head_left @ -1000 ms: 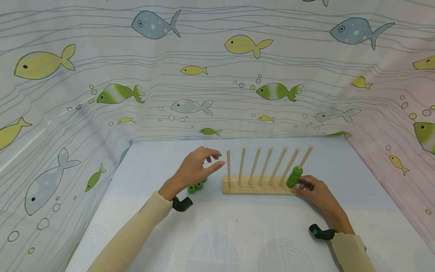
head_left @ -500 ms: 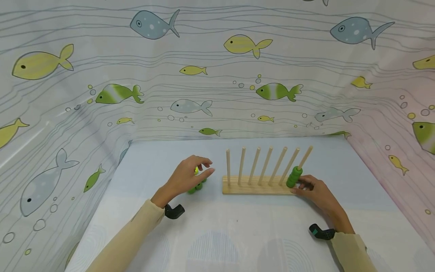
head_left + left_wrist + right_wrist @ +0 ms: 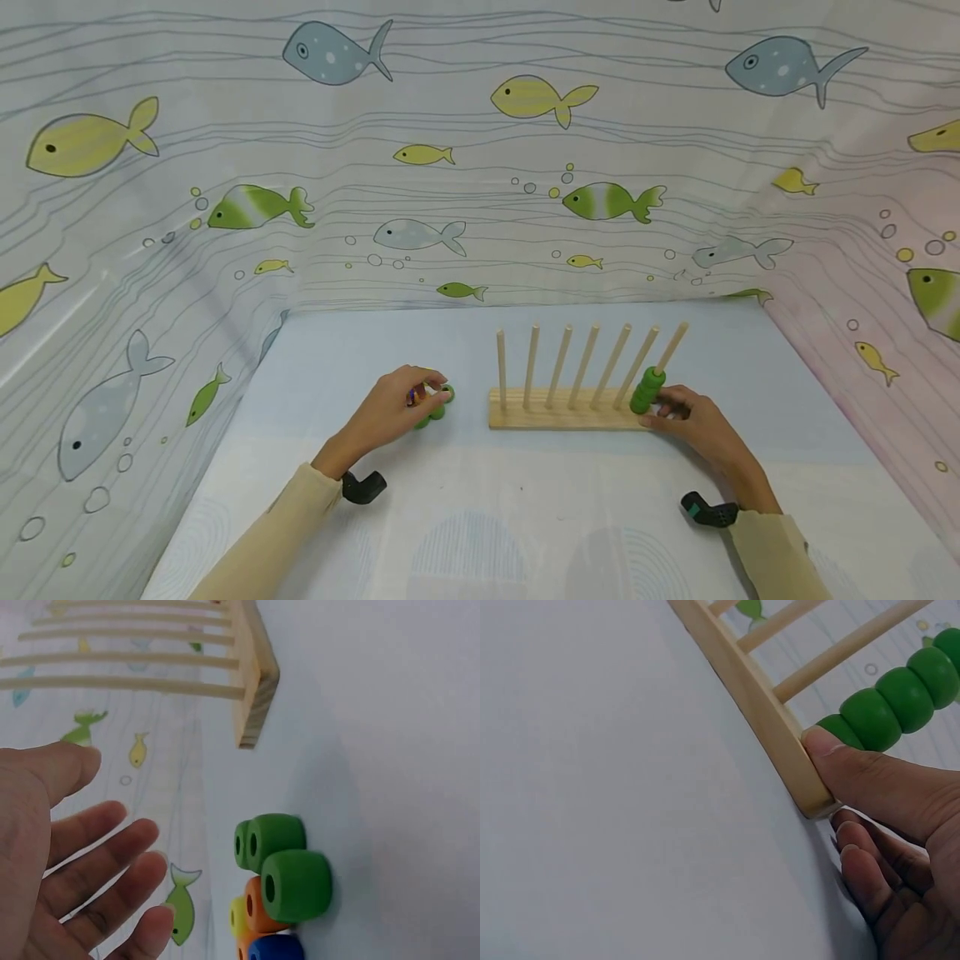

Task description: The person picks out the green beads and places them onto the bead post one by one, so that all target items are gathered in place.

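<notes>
Fish-printed sheeting (image 3: pixel 442 108) backs the pale table (image 3: pixel 480 483) on my feed. I see the left hand (image 3: pixel 392 407), a second ago beside the peg rack (image 3: pixel 558 419), now farther left of it, at the loose beads (image 3: pixel 296 885), thumb and fingers apart. The right hand (image 3: pixel 701 427) still holds the rack's right end, thumb on its base, other fingers curled, beside the stacked green beads (image 3: pixel 647 392).

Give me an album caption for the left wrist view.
A left hand near green, orange, yellow and blue beads, with a wooden peg rack beyond.
</notes>
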`<move>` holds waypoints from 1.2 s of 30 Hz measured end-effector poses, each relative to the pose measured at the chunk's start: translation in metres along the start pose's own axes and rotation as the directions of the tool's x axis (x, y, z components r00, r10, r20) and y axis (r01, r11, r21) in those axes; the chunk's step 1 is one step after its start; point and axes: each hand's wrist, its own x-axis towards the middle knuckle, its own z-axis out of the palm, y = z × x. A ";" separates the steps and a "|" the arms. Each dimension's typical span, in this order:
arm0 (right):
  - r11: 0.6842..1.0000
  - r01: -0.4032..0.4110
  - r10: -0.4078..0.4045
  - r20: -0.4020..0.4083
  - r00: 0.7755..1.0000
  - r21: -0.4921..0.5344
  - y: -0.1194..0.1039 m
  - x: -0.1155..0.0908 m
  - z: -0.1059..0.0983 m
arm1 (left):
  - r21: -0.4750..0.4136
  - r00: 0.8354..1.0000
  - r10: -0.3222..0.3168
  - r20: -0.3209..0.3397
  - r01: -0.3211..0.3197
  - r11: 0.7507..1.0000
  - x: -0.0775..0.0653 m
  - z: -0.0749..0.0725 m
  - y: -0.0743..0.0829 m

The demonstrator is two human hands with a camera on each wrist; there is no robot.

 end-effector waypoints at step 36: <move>0.999 -0.037 0.037 0.001 0.999 -0.013 -0.004 -0.001 -0.001 | 0.075 0.996 -0.073 0.046 0.069 0.995 -0.054 -0.002 -0.048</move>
